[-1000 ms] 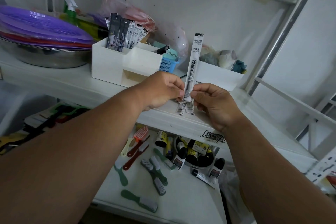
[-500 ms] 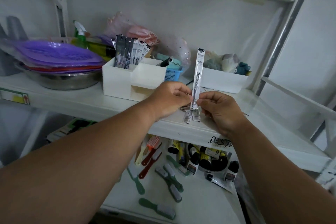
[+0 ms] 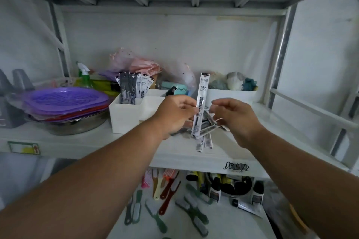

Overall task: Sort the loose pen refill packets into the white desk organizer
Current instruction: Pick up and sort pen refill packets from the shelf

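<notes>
My left hand (image 3: 175,114) pinches a long white refill packet (image 3: 202,91) near its middle and holds it upright above the shelf. My right hand (image 3: 232,116) hovers just to the right of it, fingers loosely curled, touching nothing. Under both hands lies a loose pile of refill packets (image 3: 206,128) on the shelf. The white desk organizer (image 3: 124,116) stands to the left of my left hand, with several packets (image 3: 134,87) upright in its back left compartment.
A steel bowl with purple and red plates (image 3: 66,101) sits left of the organizer. A white bin (image 3: 231,95) with soft toys stands behind my right hand. Brushes (image 3: 167,198) and tubes lie on the lower shelf. A shelf post (image 3: 279,60) rises at right.
My right hand has let go of the upright packet and drawn a little to the right. My left hand alone holds it. The camera has tilted up.
</notes>
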